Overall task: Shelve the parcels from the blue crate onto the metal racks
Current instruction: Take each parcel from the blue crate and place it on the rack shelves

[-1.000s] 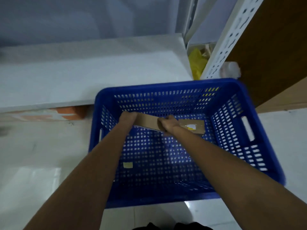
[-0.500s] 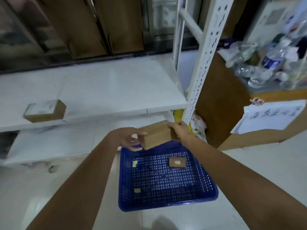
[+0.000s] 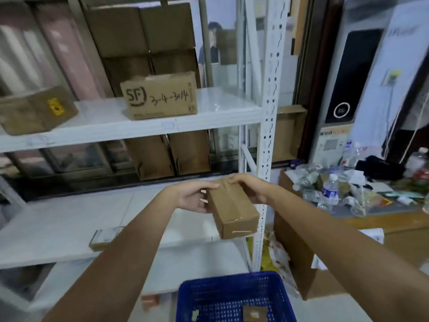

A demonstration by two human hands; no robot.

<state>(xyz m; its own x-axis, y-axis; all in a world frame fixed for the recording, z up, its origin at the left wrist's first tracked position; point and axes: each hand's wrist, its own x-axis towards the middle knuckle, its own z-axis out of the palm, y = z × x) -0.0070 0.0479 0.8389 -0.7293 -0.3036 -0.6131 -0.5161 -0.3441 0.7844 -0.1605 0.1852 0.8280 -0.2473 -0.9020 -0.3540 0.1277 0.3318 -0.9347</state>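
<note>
Raised well clear of the blue crate (image 3: 234,296) at bottom centre, the small brown parcel (image 3: 233,211) sits mid-frame, left hand (image 3: 193,197) and right hand (image 3: 249,188) clasping its far end, probably lining it up with the metal rack (image 3: 267,108).

Parcel storeroom, white metal racks (image 3: 267,126), marked cartons (image 3: 160,96)

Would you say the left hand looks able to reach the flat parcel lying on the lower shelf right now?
Probably not yet: the left hand is gripping the brown box together with the right hand; the flat parcel lies unobstructed below.
</note>
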